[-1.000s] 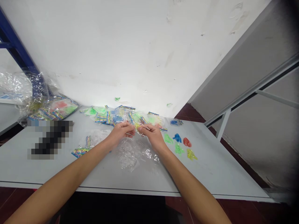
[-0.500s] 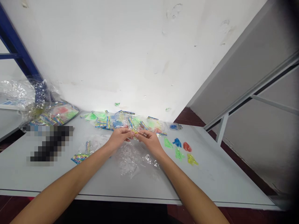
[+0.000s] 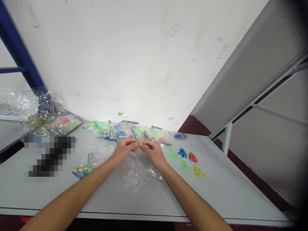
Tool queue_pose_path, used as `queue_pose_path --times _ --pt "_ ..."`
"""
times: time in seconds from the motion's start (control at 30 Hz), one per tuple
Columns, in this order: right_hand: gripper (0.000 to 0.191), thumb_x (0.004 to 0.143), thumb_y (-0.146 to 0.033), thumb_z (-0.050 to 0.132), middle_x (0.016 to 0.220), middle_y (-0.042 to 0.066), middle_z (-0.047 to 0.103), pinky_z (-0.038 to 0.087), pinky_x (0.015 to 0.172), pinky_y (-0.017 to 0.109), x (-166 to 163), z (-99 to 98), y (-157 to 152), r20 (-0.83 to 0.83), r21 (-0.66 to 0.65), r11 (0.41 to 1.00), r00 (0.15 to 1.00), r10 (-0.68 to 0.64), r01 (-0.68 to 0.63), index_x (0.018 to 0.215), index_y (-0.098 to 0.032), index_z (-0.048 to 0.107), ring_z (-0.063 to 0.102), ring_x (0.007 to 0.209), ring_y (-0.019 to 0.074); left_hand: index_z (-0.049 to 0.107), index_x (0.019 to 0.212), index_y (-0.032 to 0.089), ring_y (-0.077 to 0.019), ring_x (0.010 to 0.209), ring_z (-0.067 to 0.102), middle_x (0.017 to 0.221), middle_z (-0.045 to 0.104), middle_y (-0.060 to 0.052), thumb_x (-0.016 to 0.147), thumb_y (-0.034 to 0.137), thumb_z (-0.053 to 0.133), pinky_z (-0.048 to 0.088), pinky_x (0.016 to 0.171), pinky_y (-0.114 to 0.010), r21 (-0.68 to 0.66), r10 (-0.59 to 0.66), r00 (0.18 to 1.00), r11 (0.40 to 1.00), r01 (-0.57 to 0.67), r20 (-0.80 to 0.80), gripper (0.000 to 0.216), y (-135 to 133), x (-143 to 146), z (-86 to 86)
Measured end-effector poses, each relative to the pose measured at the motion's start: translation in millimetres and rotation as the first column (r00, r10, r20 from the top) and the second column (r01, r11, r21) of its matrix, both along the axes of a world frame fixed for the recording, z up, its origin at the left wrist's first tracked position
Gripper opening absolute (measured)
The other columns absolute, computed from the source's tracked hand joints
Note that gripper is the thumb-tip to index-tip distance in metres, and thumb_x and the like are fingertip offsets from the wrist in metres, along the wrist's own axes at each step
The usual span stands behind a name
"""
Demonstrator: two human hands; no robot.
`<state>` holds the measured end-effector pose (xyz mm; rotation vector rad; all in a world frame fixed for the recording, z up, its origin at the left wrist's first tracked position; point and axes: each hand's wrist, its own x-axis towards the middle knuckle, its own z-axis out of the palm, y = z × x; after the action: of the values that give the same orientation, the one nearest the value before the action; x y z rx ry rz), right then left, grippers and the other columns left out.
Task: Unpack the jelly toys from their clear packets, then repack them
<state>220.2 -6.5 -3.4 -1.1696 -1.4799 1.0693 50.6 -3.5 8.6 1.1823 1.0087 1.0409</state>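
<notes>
My left hand (image 3: 124,148) and my right hand (image 3: 152,151) meet over the middle of the grey table (image 3: 216,189), fingers pinched together on a small clear packet with a yellowish piece (image 3: 139,145) between them. Under my hands lies a heap of empty clear wrappers (image 3: 134,168). Behind them a row of small packets with coloured header cards (image 3: 127,130) runs along the wall. To the right of my right hand lie several loose jelly-like toys: green (image 3: 172,154), blue (image 3: 182,152), red (image 3: 192,157) and yellow (image 3: 198,171).
A big clear bag of more packets (image 3: 57,123) sits at the back left beside a blue metal frame (image 3: 21,57). A blurred dark object (image 3: 49,155) lies left of centre. One packet (image 3: 83,169) lies by my left forearm. A grey metal rack (image 3: 260,93) stands at the right.
Both hands stay together on the small packet and have drawn slightly closer. The view has tilted a little, so everything sits lower in the picture.
</notes>
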Motion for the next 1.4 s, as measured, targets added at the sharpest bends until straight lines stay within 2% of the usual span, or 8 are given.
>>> queue_pose_path --times 0.23,0.4,0.53,0.73,0.93,1.07,1.23,1.4 --pt "0.024 0.077 -0.044 0.069 0.073 0.000 0.064 0.038 0.066 0.028 -1 2.6 -3 0.016 -0.032 0.999 1.000 0.026 -0.025 0.080 -0.021 0.073 0.050 0.069 0.0146 0.074 0.083 0.017 -0.0235 0.095 0.058 0.090 0.072 -0.009 0.070 0.043 0.072 0.043 0.078 -0.032 0.052 0.026 0.994 0.998 -0.020 -0.103 0.030 3 -3 -4.4" --pt "0.030 0.076 -0.048 0.070 0.072 0.000 0.062 0.040 0.066 0.028 0 4.0 -2 0.034 -0.102 0.994 0.999 0.041 -0.037 0.081 -0.019 0.074 0.050 0.068 0.0147 0.074 0.081 0.017 -0.0217 0.087 0.058 0.086 0.070 -0.008 0.069 0.044 0.072 0.042 0.077 -0.031 0.028 0.046 0.995 0.999 -0.044 -0.086 0.030 4 -2 -4.2" --pt "0.029 0.073 -0.048 0.071 0.068 -0.001 0.059 0.040 0.066 0.029 1 7.6 -3 0.038 -0.127 0.992 0.999 0.027 -0.022 0.073 -0.019 0.070 0.050 0.066 0.0146 0.072 0.074 0.017 -0.0181 0.081 0.056 0.081 0.067 -0.006 0.066 0.047 0.074 0.043 0.073 -0.029 0.002 0.063 0.998 0.998 -0.063 0.003 0.031 5 -2 -3.1" --pt "0.030 0.071 -0.047 0.073 0.065 -0.001 0.057 0.042 0.068 0.029 3 9.1 -1 0.001 -0.141 0.990 1.000 -0.006 0.006 0.065 -0.018 0.063 0.051 0.066 0.0141 0.071 0.084 0.017 -0.0152 0.075 0.055 0.083 0.064 -0.004 0.066 0.056 0.074 0.043 0.065 -0.026 -0.077 0.087 0.986 0.994 -0.077 0.140 0.043 7 -3 -2.3" --pt "0.034 0.069 -0.049 0.075 0.066 0.001 0.060 0.045 0.068 0.030 4 8.5 1 -0.055 -0.161 0.986 0.998 -0.040 0.031 0.063 -0.017 0.065 0.054 0.067 0.0147 0.069 0.077 0.016 -0.0133 0.069 0.057 0.079 0.065 -0.003 0.063 0.053 0.079 0.043 0.066 -0.026 -0.091 0.054 0.994 0.995 -0.046 0.091 0.041 6 -3 -1.7" --pt "0.035 0.069 -0.051 0.076 0.070 0.002 0.063 0.046 0.070 0.031 6 6.5 2 -0.139 -0.199 0.980 0.989 -0.052 0.024 0.066 -0.018 0.068 0.056 0.069 0.0148 0.068 0.072 0.015 -0.0136 0.068 0.057 0.075 0.064 -0.004 0.066 0.055 0.076 0.043 0.065 -0.026 -0.076 0.055 0.998 0.996 -0.052 0.037 0.041 4 -3 -0.7" --pt "0.035 0.069 -0.052 0.076 0.074 0.004 0.064 0.048 0.068 0.030 8 2.1 5 -0.207 -0.236 0.971 0.975 -0.078 0.027 0.074 -0.018 0.071 0.058 0.072 0.0159 0.071 0.076 0.015 -0.0133 0.069 0.060 0.099 0.069 -0.009 0.065 0.055 0.076 0.045 0.065 -0.027 -0.076 0.074 0.997 0.994 -0.074 0.003 0.042 4 -4 0.5" --pt "0.034 0.066 -0.048 0.079 0.085 0.003 0.066 0.048 0.067 0.027 10 1.6 7 -0.237 -0.254 0.965 0.962 -0.133 0.070 0.086 -0.020 0.073 0.060 0.075 0.0149 0.068 0.070 0.015 -0.0138 0.068 0.059 0.089 0.069 -0.007 0.064 0.054 0.077 0.044 0.064 -0.027 -0.070 0.080 0.997 0.994 -0.080 0.000 0.040 4 -4 1.9"
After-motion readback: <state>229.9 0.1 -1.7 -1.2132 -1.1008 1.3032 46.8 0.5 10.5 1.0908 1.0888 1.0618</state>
